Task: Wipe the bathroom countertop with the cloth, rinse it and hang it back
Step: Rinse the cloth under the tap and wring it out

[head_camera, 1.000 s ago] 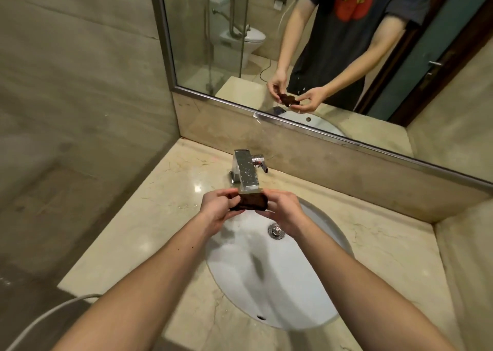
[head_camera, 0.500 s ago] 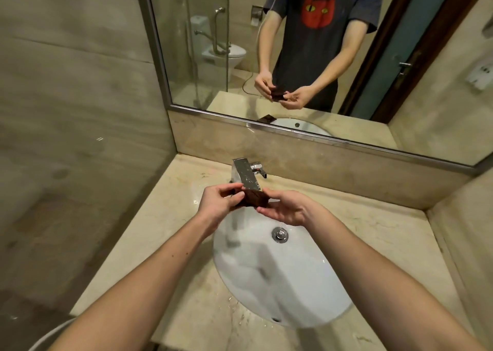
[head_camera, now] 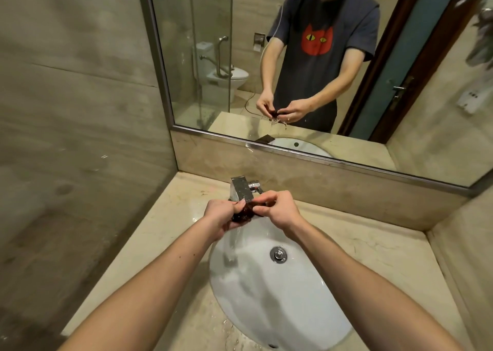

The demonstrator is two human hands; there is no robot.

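A small dark, wet cloth [head_camera: 244, 213] is bunched between both hands just under the chrome tap [head_camera: 241, 189]. My left hand [head_camera: 222, 217] grips its left end, fingers curled round it. My right hand [head_camera: 277, 210] pinches and grips the right end. Water runs from the cloth down into the white oval sink [head_camera: 306, 297]. The beige marble countertop [head_camera: 165, 244] surrounds the sink and shows wet patches near the front edge.
A large mirror [head_camera: 346, 57] spans the back wall above a marble upstand and reflects a person, a toilet, a glass screen and a door. Walls close in on the left and right. The sink drain [head_camera: 278, 254] sits mid-basin.
Both hands have closed tighter on the cloth and twisted it; water now streams from it into the sink. The camera has tilted up, showing more mirror.
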